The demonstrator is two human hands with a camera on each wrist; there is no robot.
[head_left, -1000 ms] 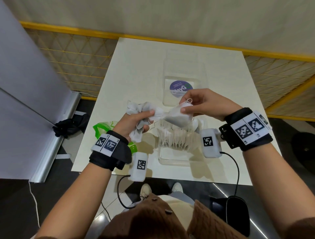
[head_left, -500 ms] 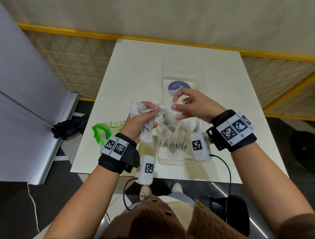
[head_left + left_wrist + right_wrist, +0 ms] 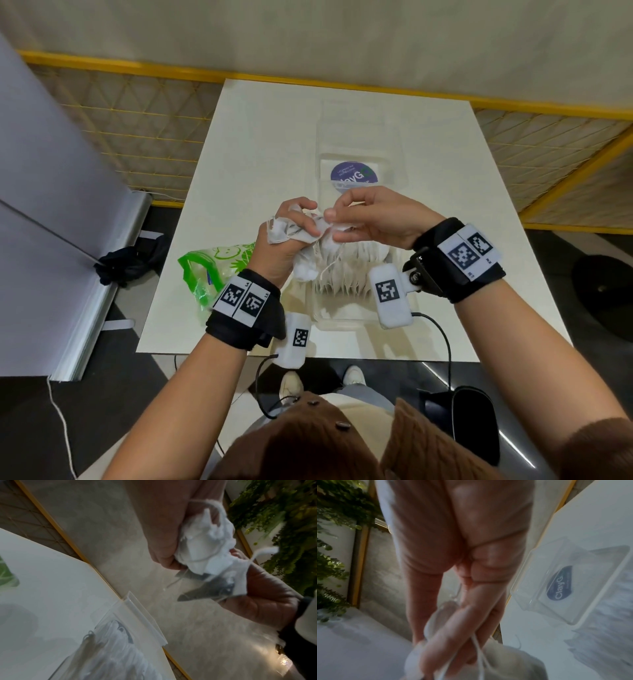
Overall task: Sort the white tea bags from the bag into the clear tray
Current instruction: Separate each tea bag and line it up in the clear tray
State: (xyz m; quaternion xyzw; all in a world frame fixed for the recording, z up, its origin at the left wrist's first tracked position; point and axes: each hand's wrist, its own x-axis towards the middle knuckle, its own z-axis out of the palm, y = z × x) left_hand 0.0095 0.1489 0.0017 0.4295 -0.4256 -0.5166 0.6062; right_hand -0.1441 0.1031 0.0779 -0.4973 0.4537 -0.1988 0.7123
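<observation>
Left hand (image 3: 286, 236) is fisted round a crumpled bunch of tea bags (image 3: 301, 246), held up over the tray (image 3: 342, 318) so any drop lands inside. Right hand (image 3: 370, 219) pinches one bag (image 3: 337, 228) at the bunch's edge, likely teasing it free of tangled strings. Both grips are clamped on bags. A row already stands in the tray. The green bag (image 3: 212, 270) lies on the table (image 3: 260, 137), just left.

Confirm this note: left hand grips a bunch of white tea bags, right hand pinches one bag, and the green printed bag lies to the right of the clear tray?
Wrong on one point: the head view shows the green printed bag lying left of the clear tray, by the left hand. The bunch of white tea bags and the right hand pinching one bag stand.
</observation>
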